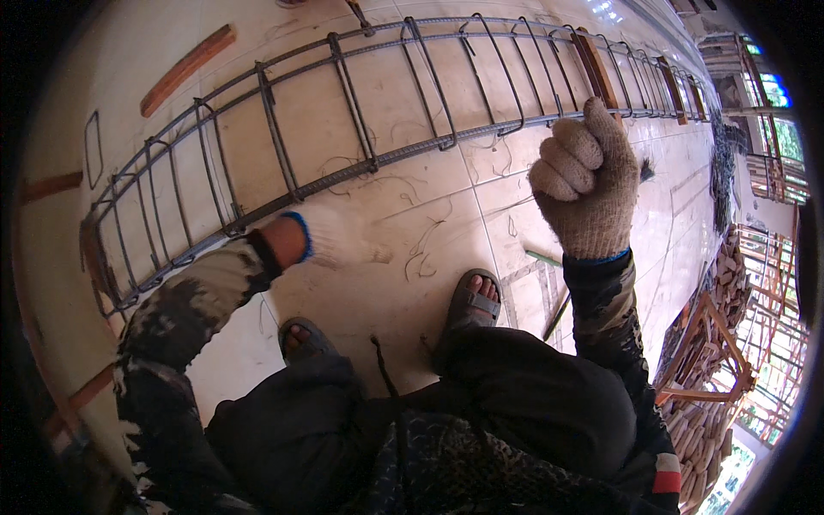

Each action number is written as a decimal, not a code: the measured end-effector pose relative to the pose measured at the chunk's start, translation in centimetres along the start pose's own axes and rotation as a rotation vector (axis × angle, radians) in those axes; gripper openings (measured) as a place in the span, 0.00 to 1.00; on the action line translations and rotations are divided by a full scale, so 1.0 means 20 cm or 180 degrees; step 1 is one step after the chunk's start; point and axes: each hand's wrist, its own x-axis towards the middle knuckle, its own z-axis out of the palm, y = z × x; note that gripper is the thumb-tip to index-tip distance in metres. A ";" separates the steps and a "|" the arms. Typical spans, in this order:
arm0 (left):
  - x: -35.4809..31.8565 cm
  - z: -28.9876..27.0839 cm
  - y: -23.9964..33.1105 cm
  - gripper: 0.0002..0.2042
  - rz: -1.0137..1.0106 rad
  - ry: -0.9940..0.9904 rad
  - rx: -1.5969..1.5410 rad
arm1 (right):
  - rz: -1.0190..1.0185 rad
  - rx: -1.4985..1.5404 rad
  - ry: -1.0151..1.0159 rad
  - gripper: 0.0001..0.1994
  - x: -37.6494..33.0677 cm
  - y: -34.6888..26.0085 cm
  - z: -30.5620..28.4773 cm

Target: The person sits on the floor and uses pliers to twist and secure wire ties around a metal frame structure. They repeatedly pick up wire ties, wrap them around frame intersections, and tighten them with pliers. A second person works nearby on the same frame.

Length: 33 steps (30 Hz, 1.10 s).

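My right hand [588, 184], in a knitted work glove with a blue cuff edge, is raised near the long rebar cage [395, 154]. Its fingers are curled closed, and whatever they may hold is hidden. My left hand [343, 236], in a white glove, is over the floor just on my side of the cage's near bar. Glare and blur wash out its fingers against the pale tiles. Square steel stirrups [350, 94] stand along the cage's long ribbed bars, some of them leaning. Loose bits of thin wire [421, 257] lie scattered on the floor around my left hand.
Wooden blocks [596, 73] cross the cage at its right part. A reddish wood strip [187, 69] and a loose stirrup [93, 148] lie beyond it. My sandalled feet [472, 300] are on the tiles. A wooden frame [708, 360] and a heap of wood pieces [699, 429] are far right.
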 end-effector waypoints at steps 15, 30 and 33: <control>0.01 0.15 0.10 0.21 -0.0010 0.0823 -0.2837 | -0.2946 -0.6014 0.1218 0.19 -0.12 0.04 -0.26; 0.03 0.20 0.06 0.09 0.1069 0.2322 0.0086 | 0.0076 -0.5629 -0.0664 0.10 -0.19 0.35 -0.61; 0.12 0.03 0.06 0.07 0.1160 0.1862 0.0553 | 0.0723 -0.4843 -0.1809 0.12 -0.36 0.39 -0.57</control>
